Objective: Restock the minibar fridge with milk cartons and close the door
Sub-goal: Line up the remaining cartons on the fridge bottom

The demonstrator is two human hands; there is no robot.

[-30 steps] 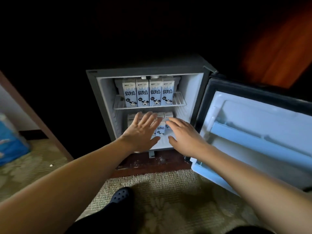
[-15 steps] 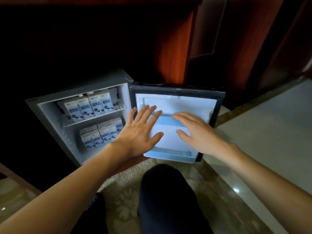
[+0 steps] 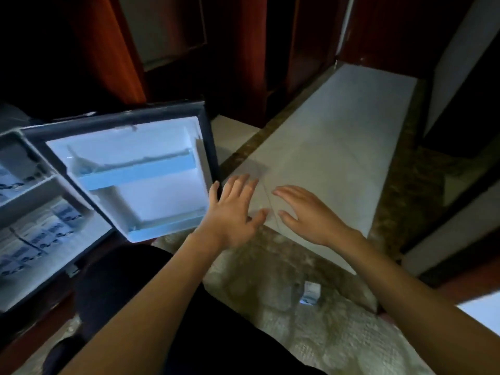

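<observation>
Your left hand [image 3: 232, 212] is spread flat and empty, its little finger at the free edge of the open minibar door [image 3: 130, 169]. Your right hand [image 3: 308, 212] hovers beside it, fingers straight, holding nothing. Milk cartons [image 3: 35, 234] line the fridge [image 3: 29, 189] shelves at left; a lone carton [image 3: 310, 293] stands on the carpet [image 3: 338, 342].

Both forearms are shown bare along their whole visible length. The left hand [image 3: 232, 212] and the right hand [image 3: 308, 215], to the right of the fridge door [image 3: 130, 169], are likewise uncovered. Below the door, a leg clad in black trousers [image 3: 121, 282] is seen, the cloth plain and rounded over the knee. Further below and to the left of the door, a dark shape [image 3: 58, 353] is seen, blurred. Whether it is a shoe cannot be told.
</observation>
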